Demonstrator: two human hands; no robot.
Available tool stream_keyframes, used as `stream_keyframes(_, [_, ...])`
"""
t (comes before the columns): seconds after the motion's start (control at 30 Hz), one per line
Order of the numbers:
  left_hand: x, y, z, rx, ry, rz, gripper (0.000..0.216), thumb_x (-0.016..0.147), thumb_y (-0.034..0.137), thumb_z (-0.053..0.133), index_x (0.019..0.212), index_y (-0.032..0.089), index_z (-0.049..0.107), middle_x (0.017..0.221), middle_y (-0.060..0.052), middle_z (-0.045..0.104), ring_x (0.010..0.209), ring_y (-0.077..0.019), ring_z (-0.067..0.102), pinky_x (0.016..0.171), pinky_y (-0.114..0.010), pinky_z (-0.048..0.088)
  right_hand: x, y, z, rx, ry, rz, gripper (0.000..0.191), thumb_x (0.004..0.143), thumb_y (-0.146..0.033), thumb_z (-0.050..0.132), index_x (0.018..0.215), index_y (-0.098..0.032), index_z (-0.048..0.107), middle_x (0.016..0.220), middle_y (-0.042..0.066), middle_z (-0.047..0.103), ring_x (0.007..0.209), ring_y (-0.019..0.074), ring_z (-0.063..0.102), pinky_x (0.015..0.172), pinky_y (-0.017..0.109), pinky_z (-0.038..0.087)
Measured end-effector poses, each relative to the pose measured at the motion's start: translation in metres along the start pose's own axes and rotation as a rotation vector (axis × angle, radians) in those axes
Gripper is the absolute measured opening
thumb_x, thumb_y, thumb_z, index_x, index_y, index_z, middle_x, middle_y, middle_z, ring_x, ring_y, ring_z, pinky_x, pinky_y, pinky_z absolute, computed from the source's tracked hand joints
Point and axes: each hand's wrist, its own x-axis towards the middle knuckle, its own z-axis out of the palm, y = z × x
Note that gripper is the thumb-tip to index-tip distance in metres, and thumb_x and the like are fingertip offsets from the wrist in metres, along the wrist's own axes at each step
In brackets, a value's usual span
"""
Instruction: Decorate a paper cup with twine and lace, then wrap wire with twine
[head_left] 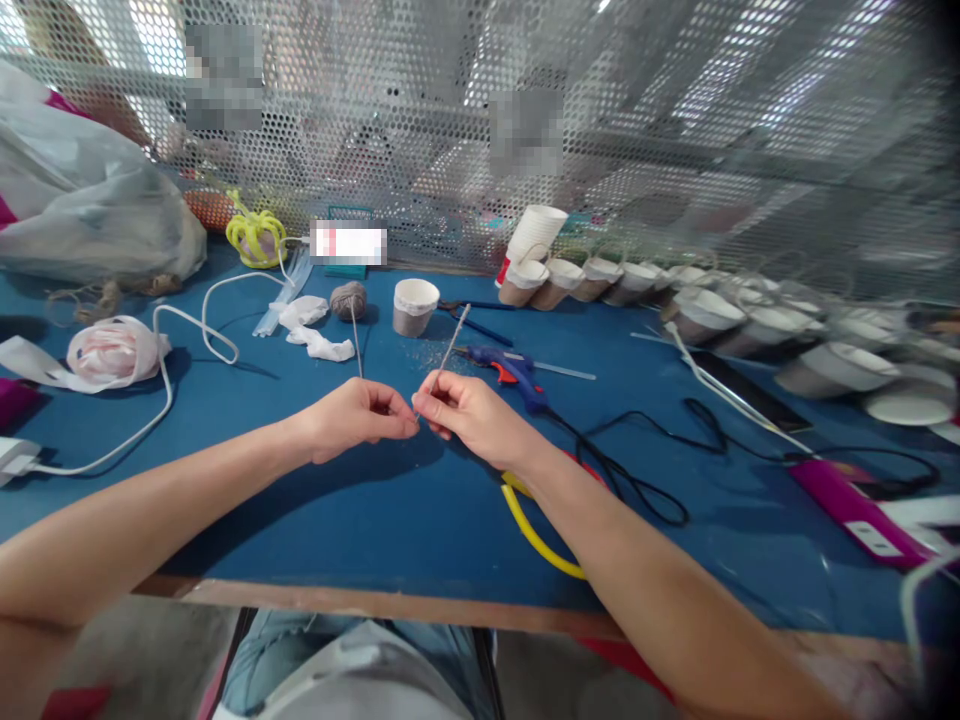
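My left hand (358, 412) and my right hand (469, 410) meet above the middle of a blue table (360, 510), fingers pinched together. My right hand holds a thin grey stick (450, 350) that slants up and away. My left hand pinches a grey string (356, 345) that runs back to a ball of twine (349, 298). The fingertips of the two hands almost touch at the stick's lower end. A paper cup wrapped in grey twine (414, 305) stands just behind the hands.
A blue glue gun (510, 368) with a black cord (645, 440) lies to the right. Behind it a row of twine-wrapped cups (697, 310) runs right. A white cable (169, 380), a plastic bag (112, 352), a yellow tube (536, 535) and a perforated metal screen (480, 130) surround the area.
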Motion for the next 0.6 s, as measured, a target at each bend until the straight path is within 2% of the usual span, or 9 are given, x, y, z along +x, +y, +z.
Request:
stream_keyframes(0.13, [-0.0001,-0.0007,0.0009,0.022,0.014,0.011,0.017,0.06,0.027,0.067,0.065,0.012,0.06,0.061,0.002,0.058,0.054,-0.0065,0.046,0.05,-0.02,0.03,-0.0008,-0.0011,0.0015,-0.117,0.049,-0.023,0.03,0.074,-0.045,0.058,0.067,-0.018,0.048,0.054,-0.006,0.043,0.047,0.0077,0.038,0.046,0.023,0.03])
stream_keyframes(0.33, [-0.0003,-0.0011,0.0025,0.044,0.026,0.025,0.017,0.059,0.028,0.067,0.064,0.013,0.06,0.061,0.002,0.059,0.056,-0.0082,0.049,0.053,-0.022,0.034,-0.0004,-0.001,0.0038,-0.167,0.095,-0.036,0.033,0.075,-0.047,0.057,0.064,-0.018,0.047,0.048,-0.007,0.038,0.044,0.0073,0.032,0.043,0.023,0.025])
stream_keyframes(0.6, [-0.0001,-0.0025,0.0018,0.062,0.012,0.037,0.017,0.06,0.027,0.066,0.065,0.012,0.062,0.061,0.001,0.06,0.055,-0.0079,0.048,0.052,-0.021,0.033,0.0004,-0.0019,0.0055,-0.243,0.145,-0.042,0.037,0.072,-0.047,0.06,0.057,-0.017,0.045,0.051,-0.006,0.038,0.049,0.0077,0.032,0.046,0.023,0.026])
